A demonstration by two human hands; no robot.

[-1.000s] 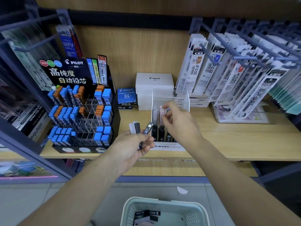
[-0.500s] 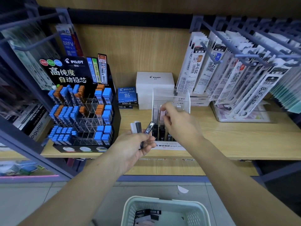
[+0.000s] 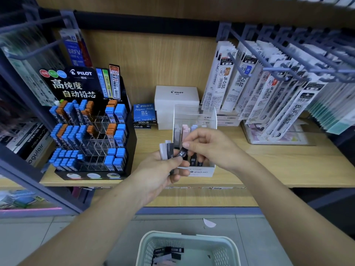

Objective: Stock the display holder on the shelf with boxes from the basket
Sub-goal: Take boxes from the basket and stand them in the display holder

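Fingers [image 3: 192, 136] of our right hand [image 3: 209, 148] pinch one black box [image 3: 182, 153]. Our left hand [image 3: 159, 173] grips a few more boxes [image 3: 166, 150], just in front of the clear display holder [image 3: 194, 112].

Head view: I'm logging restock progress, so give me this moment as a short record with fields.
left hand: grips spare boxes, grey and black
right hand: pinches a black box marked 0.5 HB, in front of the holder
holder: clear, on the shelf, partly filled with stocked boxes standing upright
basket: below the shelf, loose boxes inside
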